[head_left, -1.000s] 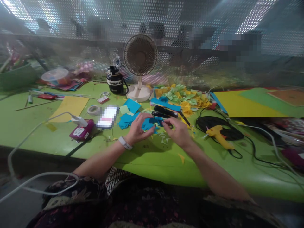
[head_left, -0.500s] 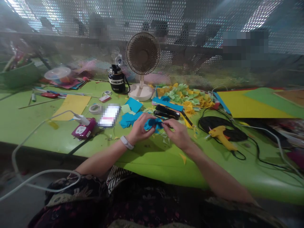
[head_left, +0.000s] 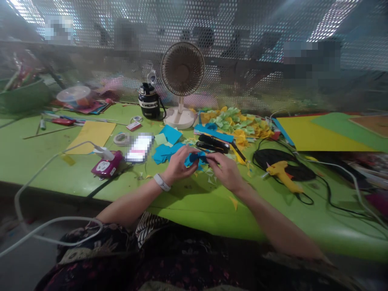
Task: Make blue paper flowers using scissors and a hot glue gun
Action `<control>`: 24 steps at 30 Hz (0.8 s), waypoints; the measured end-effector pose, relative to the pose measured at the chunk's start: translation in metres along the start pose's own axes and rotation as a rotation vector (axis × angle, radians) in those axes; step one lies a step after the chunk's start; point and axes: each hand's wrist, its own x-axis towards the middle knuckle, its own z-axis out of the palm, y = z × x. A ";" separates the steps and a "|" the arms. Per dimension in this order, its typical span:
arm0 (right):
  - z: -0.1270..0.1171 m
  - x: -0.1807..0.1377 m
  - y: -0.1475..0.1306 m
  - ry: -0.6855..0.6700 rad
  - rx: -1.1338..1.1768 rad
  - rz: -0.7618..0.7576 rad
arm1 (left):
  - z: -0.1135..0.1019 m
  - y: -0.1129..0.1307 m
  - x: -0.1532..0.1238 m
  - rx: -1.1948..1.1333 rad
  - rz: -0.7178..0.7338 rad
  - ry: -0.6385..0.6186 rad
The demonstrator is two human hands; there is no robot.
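Between my two hands is a curled piece of blue paper (head_left: 202,156), held just above the table. My left hand (head_left: 181,163), with a watch (head_left: 162,182) on its wrist, is closed on the paper's left side. The fingers of my right hand (head_left: 226,169) pinch at its right edge; whether they also hold something thin and dark I cannot tell. Blue paper pieces (head_left: 162,152) lie left of my left hand. Just beyond my hands rests a black stapler (head_left: 213,144). Small paper scraps (head_left: 211,176) are scattered below my fingers.
Farther back stand a fan (head_left: 182,117) and a black jug (head_left: 149,103). A heap of yellow and green paper pieces (head_left: 239,121) lies right of the fan. A yellow glue gun (head_left: 285,176) sits at right. A phone (head_left: 139,147) and a purple power adapter (head_left: 106,165) lie left.
My right fingers have shifted very slightly against the blue paper. My left hand and the things on the table look the same.
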 end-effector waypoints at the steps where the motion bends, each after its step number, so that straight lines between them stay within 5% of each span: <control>1: 0.000 0.000 0.000 -0.002 -0.005 -0.002 | 0.000 0.000 0.000 0.006 0.001 0.004; 15: -0.001 0.001 -0.003 0.029 0.008 0.051 | -0.003 0.000 -0.002 0.030 0.000 -0.058; 24: -0.009 0.008 0.009 0.143 0.165 0.292 | -0.006 0.001 0.008 -0.036 -0.059 0.158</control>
